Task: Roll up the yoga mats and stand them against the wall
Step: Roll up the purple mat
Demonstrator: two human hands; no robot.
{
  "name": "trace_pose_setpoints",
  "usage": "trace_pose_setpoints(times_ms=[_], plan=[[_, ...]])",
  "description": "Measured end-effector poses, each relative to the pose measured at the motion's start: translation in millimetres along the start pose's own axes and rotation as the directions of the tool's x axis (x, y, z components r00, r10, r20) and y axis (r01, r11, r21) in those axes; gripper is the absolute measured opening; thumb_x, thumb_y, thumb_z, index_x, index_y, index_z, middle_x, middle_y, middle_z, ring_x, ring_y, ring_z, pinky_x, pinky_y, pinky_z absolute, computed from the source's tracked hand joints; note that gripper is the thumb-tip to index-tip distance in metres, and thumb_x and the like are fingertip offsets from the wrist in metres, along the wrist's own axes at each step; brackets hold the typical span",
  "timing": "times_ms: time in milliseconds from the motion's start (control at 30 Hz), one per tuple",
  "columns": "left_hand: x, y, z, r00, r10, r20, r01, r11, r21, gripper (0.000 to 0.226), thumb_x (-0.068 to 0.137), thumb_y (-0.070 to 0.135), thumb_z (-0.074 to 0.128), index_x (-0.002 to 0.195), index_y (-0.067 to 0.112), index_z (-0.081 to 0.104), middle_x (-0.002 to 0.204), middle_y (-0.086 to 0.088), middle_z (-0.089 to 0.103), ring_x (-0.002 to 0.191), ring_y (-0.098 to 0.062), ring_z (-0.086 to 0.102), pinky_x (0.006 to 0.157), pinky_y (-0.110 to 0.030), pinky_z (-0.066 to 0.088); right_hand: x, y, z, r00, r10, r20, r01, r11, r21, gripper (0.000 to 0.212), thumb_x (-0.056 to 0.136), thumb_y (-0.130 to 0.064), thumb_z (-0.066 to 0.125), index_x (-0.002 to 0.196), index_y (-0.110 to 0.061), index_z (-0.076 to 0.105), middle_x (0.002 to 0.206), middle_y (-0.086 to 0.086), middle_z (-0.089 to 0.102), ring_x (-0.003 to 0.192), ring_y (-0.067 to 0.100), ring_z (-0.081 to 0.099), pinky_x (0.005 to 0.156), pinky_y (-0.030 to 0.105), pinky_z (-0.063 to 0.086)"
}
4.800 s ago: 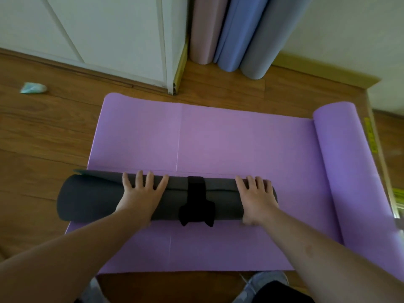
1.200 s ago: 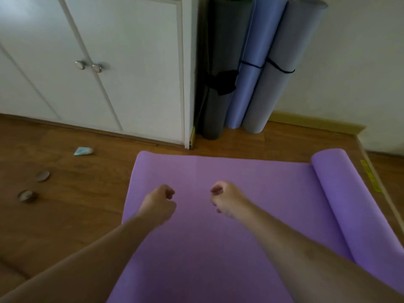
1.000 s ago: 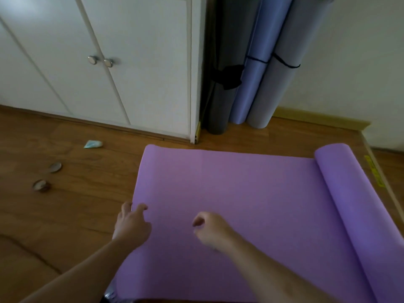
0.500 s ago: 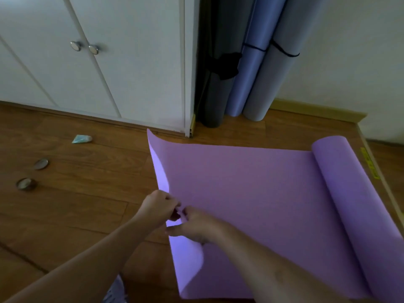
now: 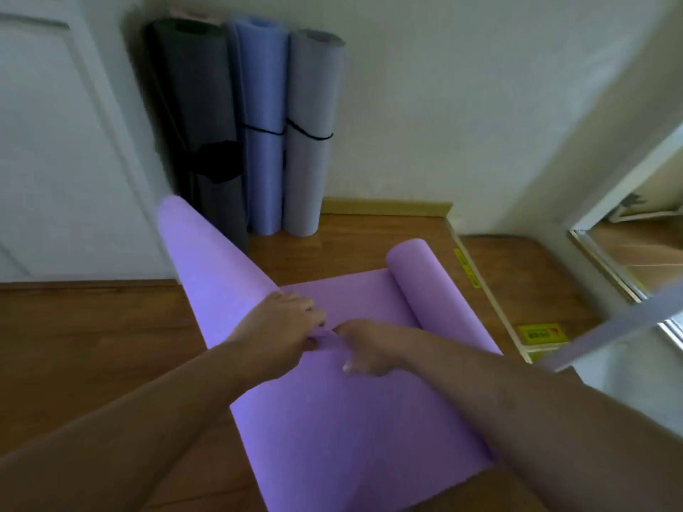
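Note:
A purple yoga mat [image 5: 347, 430] lies on the wooden floor, its far end still curled in a roll [image 5: 425, 275]. Its left edge is lifted and folded over toward the right. My left hand [image 5: 281, 327] and my right hand [image 5: 366, 345] both grip that lifted edge close together, near the middle of the mat. Three rolled mats stand against the wall: a dark grey one [image 5: 199, 116] with a black strap, a blue one [image 5: 262, 105] and a light grey one [image 5: 310, 116].
White cabinet doors [image 5: 55, 142] stand at the left beside the upright mats. A raised floor edge with yellow stickers [image 5: 539, 332] runs along the right. A mirror or door frame [image 5: 628, 223] is at the far right. Bare wooden floor [image 5: 92, 334] lies left of the mat.
Both hands took hold of the purple mat's left edge and pulled it up and over to the right. The view has swung right, so the cabinet handles and floor scraps are out of sight.

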State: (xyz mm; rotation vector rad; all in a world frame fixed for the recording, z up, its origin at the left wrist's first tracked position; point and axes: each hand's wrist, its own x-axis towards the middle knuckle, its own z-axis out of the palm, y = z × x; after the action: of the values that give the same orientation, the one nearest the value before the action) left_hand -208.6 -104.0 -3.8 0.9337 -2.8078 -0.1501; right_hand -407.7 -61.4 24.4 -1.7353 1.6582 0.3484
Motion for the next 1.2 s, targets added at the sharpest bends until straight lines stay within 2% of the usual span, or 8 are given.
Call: trace_pose_setpoints(times_ms=[100, 200, 367, 500, 567, 733, 967, 1200], plan=[[51.0, 31.7, 15.0, 0.997, 0.015, 0.081, -0.007, 0.995, -0.102, 0.025, 0.093, 0.03, 0.068, 0.081, 0.033, 0.046, 0.083, 0.012, 0.047, 0.087, -0.018, 0.051, 0.077, -0.034, 0.032, -5.3, 73.5, 9.2, 0.998, 0.048, 0.039, -0.058, 0.958, 0.281, 0.047, 0.085, -0.047, 0.076, 0.119, -0.015, 0.073, 0.105, 0.001, 0.073, 0.085, 0.018, 0.07, 0.072, 0.029, 0.057], [84.3, 58.2, 52.9, 0.992, 0.039, 0.116, -0.022, 0.989, -0.143, 0.018, 0.096, 0.03, 0.063, 0.085, 0.032, 0.05, 0.094, 0.007, 0.059, 0.096, -0.02, 0.056, 0.079, -0.032, 0.03, 0.5, 158.3, 38.9, 0.955, 0.281, 0.097, -0.262, 0.645, 0.718, 0.045, 0.088, -0.057, 0.073, 0.104, -0.015, 0.074, 0.091, 0.006, 0.071, 0.077, 0.02, 0.066, 0.075, 0.035, 0.054], [106.5, 81.3, 117.3, 0.972, 0.157, 0.175, -0.119, 0.971, -0.209, 0.008, 0.092, 0.024, 0.062, 0.085, 0.028, 0.059, 0.087, 0.009, 0.055, 0.086, -0.02, 0.055, 0.075, -0.033, 0.033, 16.9, 299.6, 87.9, 0.702, 0.662, -0.265, -0.621, 0.75, 0.228, 0.084, 0.082, -0.051, 0.079, 0.143, -0.013, 0.037, 0.146, 0.015, 0.044, 0.135, 0.038, 0.049, 0.106, 0.043, 0.047], [107.9, 74.3, 142.5, 0.974, 0.172, 0.15, -0.133, 0.961, -0.242, 0.015, 0.083, 0.02, 0.065, 0.077, 0.028, 0.054, 0.077, 0.014, 0.041, 0.071, -0.016, 0.039, 0.067, -0.032, 0.025, 29.7, 355.1, 116.0, 0.607, 0.784, -0.131, -0.714, 0.61, 0.343, 0.145, 0.06, -0.073, 0.09, 0.161, -0.013, 0.006, 0.16, 0.016, 0.025, 0.153, 0.042, 0.025, 0.119, 0.054, 0.032], [106.0, 65.9, 147.7, 0.97, 0.172, 0.17, -0.131, 0.965, -0.226, 0.018, 0.087, 0.019, 0.07, 0.078, 0.025, 0.056, 0.078, 0.014, 0.041, 0.072, -0.016, 0.037, 0.066, -0.032, 0.023, 39.7, 358.7, 124.6, 0.605, 0.767, -0.214, -0.711, 0.641, 0.29, 0.14, 0.057, -0.073, 0.09, 0.157, -0.007, 0.017, 0.153, 0.018, 0.034, 0.145, 0.044, 0.036, 0.114, 0.054, 0.043], [94.0, 52.0, 130.4, 0.969, 0.122, 0.215, -0.082, 0.979, -0.188, 0.011, 0.094, 0.021, 0.071, 0.087, 0.016, 0.064, 0.087, 0.0, 0.061, 0.079, -0.023, 0.055, 0.063, -0.033, 0.037, 33.3, 325.8, 106.6, 0.644, 0.634, -0.429, -0.634, 0.756, 0.165, 0.057, 0.079, -0.023, 0.073, 0.131, -0.02, 0.05, 0.121, 0.012, 0.058, 0.107, 0.041, 0.068, 0.076, 0.04, 0.053], [52.0, 46.1, 31.9, 0.966, 0.198, 0.169, -0.208, 0.977, 0.045, 0.017, 0.099, 0.032, 0.065, 0.112, 0.023, 0.06, 0.087, -0.002, 0.07, 0.075, -0.026, 0.068, 0.057, -0.031, 0.041, -22.9, 241.4, 27.0, 0.754, 0.282, -0.593, -0.449, 0.88, -0.154, 0.074, 0.077, -0.027, 0.066, 0.147, -0.048, 0.054, 0.121, -0.008, 0.068, 0.102, 0.031, 0.073, 0.069, 0.035, 0.049], [-31.5, 56.7, -99.0, 0.955, 0.283, 0.085, -0.295, 0.925, 0.239, 0.073, 0.051, 0.023, 0.084, 0.113, 0.026, 0.046, 0.072, 0.005, 0.061, 0.049, -0.025, 0.062, 0.047, -0.026, 0.023, -72.2, 51.0, -108.4, 0.694, -0.164, -0.701, -0.164, 0.912, -0.375, 0.064, 0.075, -0.017, 0.067, 0.135, -0.041, 0.06, 0.117, -0.006, 0.067, 0.109, 0.034, 0.069, 0.072, 0.04, 0.052]])
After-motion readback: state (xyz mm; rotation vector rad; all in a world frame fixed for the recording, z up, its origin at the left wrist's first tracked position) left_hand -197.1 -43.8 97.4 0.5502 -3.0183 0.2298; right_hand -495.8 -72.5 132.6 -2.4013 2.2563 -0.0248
